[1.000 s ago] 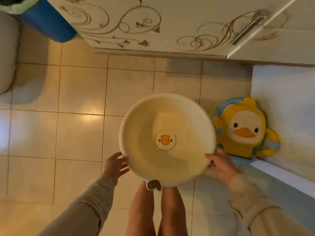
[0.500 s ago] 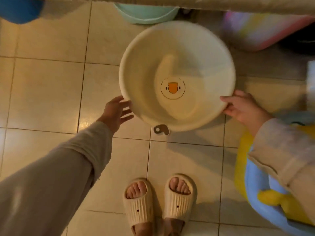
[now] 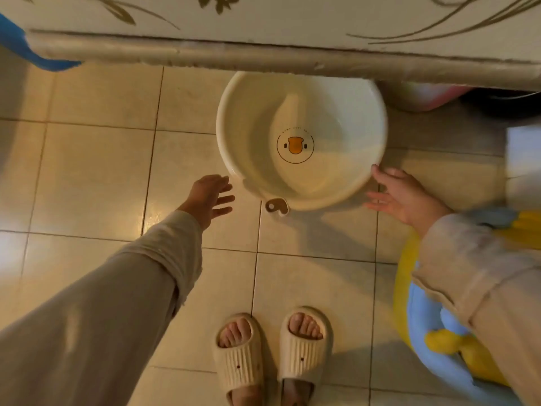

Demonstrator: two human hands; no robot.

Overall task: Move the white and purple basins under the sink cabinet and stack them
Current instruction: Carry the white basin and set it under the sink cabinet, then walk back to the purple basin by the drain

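The white basin point(image 3: 254, 118), with a duck face printed in its bottom and a small hanging tab at its near rim, sits low with its far rim hidden under the sink cabinet point(image 3: 263, 22). My left hand point(image 3: 209, 197) hovers just left of the basin, fingers spread, not touching it. My right hand point(image 3: 401, 194) is open at the basin's right near rim, thumb tip against the rim. No purple basin is clearly visible; a pink and pastel object point(image 3: 421, 98) lies under the cabinet to the right.
A yellow and blue duck-shaped item point(image 3: 433, 341) lies on the tile floor at the right. A blue object point(image 3: 17, 42) stands at the far left by the cabinet. My feet in cream slippers point(image 3: 272, 353) stand below.
The basin has moved forward and down, its far rim now under the cabinet edge. Both hands have let go; the left hand has come away from the rim.
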